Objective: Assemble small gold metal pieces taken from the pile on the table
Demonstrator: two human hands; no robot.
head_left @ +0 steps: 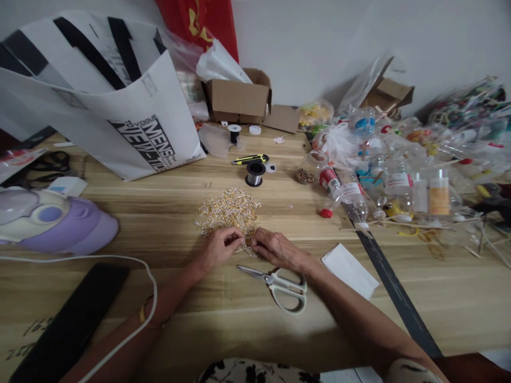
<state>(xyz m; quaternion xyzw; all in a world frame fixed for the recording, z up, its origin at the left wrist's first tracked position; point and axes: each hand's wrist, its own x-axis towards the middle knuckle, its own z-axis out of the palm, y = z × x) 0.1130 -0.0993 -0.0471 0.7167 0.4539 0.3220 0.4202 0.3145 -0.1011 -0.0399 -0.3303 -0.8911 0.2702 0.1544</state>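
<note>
A loose heap of small gold and silver shiny pieces [229, 207], like tangled beaded chain, lies mid-table. At its near edge my left hand [221, 247] is closed, thumb and forefinger pinched together. My right hand [275, 249] faces it a short gap away, fingers also closed in a pinch. A few small pale, shiny bits show between the fingertips; what exactly each hand grips is too small to make out. Just below the right hand rest scissors [279, 284] with pale handles, blades slightly apart. Beyond the heap stands a spool of thin wire [254, 174].
A yellow-black utility knife [250, 159] and a dark spool [234, 134] lie farther back. Left are a large paper bag [155, 114], a purple device [72, 223] and a white cable [149, 271]. Plastic bottles [353, 197] crowd the right; folded white paper [350, 271] lies nearer.
</note>
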